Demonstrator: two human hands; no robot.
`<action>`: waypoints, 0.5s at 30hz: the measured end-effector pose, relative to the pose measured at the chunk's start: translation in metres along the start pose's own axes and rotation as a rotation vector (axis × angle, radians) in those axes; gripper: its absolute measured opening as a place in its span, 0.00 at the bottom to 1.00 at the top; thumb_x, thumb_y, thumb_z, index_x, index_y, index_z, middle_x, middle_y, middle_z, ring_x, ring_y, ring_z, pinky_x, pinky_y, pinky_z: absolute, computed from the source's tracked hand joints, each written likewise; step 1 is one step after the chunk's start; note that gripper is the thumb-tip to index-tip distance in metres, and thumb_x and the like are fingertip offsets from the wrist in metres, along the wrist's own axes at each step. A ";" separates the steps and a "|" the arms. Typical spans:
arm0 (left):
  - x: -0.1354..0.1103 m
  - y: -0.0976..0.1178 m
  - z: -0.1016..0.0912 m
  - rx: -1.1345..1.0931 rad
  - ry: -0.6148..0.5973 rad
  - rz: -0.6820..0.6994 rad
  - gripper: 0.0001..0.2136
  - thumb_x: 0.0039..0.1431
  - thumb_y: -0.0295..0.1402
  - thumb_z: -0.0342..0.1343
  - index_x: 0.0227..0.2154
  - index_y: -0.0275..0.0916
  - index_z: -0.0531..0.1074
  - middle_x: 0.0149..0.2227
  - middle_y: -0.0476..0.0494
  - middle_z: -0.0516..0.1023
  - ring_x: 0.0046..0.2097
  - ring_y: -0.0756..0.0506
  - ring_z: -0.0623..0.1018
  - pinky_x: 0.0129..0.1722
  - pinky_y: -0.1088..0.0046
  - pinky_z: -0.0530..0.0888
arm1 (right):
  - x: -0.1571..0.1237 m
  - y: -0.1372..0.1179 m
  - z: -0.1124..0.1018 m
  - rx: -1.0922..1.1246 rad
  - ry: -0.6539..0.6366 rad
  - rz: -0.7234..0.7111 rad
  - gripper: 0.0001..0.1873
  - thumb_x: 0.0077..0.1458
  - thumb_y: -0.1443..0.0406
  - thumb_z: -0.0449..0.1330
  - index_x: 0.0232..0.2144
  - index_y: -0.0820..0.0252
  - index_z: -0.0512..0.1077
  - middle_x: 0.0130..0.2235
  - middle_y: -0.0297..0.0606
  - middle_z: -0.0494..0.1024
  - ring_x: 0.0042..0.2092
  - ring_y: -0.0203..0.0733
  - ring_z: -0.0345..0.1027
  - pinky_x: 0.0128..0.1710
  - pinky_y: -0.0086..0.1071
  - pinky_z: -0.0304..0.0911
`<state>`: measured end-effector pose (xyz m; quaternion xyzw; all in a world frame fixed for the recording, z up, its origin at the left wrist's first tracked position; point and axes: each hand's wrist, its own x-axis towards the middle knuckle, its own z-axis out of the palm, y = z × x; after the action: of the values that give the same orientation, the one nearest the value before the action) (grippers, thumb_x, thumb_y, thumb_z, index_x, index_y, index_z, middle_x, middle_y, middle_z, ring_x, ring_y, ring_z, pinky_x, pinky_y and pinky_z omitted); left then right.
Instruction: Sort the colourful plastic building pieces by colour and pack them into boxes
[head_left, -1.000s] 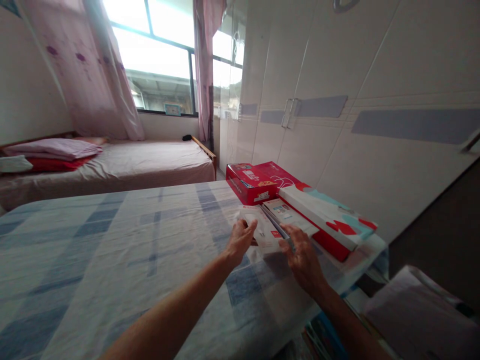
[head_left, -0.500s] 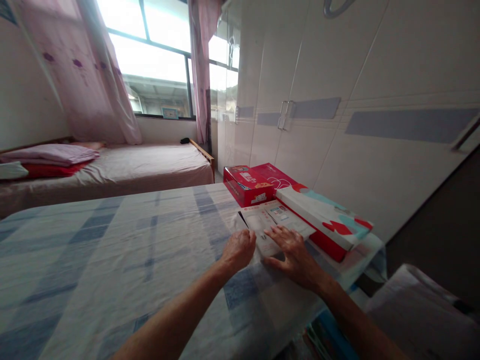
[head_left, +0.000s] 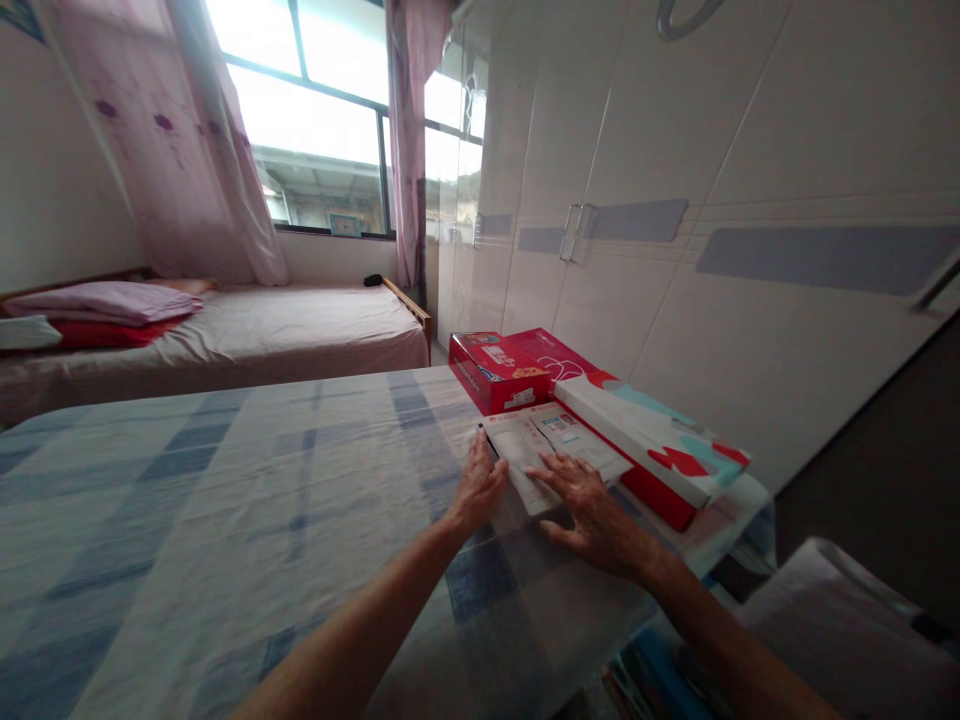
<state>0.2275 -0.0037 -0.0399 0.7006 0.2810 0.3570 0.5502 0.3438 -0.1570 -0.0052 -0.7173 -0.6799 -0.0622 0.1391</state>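
Observation:
A flat white printed box (head_left: 517, 440) lies on the cloth-covered table (head_left: 337, 480). Along its left edge rests my left hand (head_left: 480, 485), its fingers stretched out and nothing gripped. My right hand (head_left: 585, 505) lies with spread fingers over the near right part of the white box, touching its top. Just behind it stands a red box (head_left: 499, 370). To the right, a long white, red and light-blue box (head_left: 660, 435) sits close against the white one.
A red gift bag (head_left: 547, 350) with white cord handles lies behind the boxes. The wardrobe (head_left: 637, 130) rises beyond the table. A bed (head_left: 315, 325) stands by the window. At the lower right are a pale cloth-covered seat (head_left: 832, 620) and items beneath the table edge.
My left hand has opened from a closed fist into stretched fingers along the white box's left edge. My right hand stays nearly in place on the box.

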 end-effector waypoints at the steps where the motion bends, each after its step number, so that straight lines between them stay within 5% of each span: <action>1: 0.001 -0.002 0.003 0.059 -0.001 0.005 0.31 0.52 0.31 0.52 0.60 0.31 0.55 0.66 0.33 0.50 0.67 0.41 0.48 0.65 0.64 0.46 | 0.000 -0.001 0.001 -0.007 0.011 0.015 0.32 0.52 0.54 0.58 0.58 0.54 0.61 0.63 0.47 0.57 0.65 0.52 0.46 0.61 0.54 0.43; 11: 0.005 -0.002 0.008 0.188 0.004 0.017 0.32 0.54 0.30 0.47 0.62 0.26 0.49 0.67 0.30 0.45 0.67 0.43 0.44 0.65 0.66 0.45 | 0.003 -0.008 0.003 -0.004 0.064 -0.055 0.18 0.57 0.63 0.51 0.50 0.60 0.65 0.59 0.45 0.65 0.62 0.48 0.52 0.62 0.52 0.44; 15: 0.011 -0.001 0.010 0.195 0.020 -0.010 0.33 0.53 0.31 0.49 0.63 0.32 0.49 0.67 0.34 0.45 0.67 0.44 0.44 0.65 0.66 0.44 | 0.001 -0.005 0.005 -0.015 0.086 -0.083 0.20 0.58 0.63 0.50 0.53 0.59 0.63 0.59 0.44 0.65 0.62 0.48 0.53 0.62 0.52 0.44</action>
<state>0.2419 -0.0003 -0.0399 0.7458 0.3233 0.3324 0.4784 0.3385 -0.1542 -0.0092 -0.6862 -0.7019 -0.1036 0.1603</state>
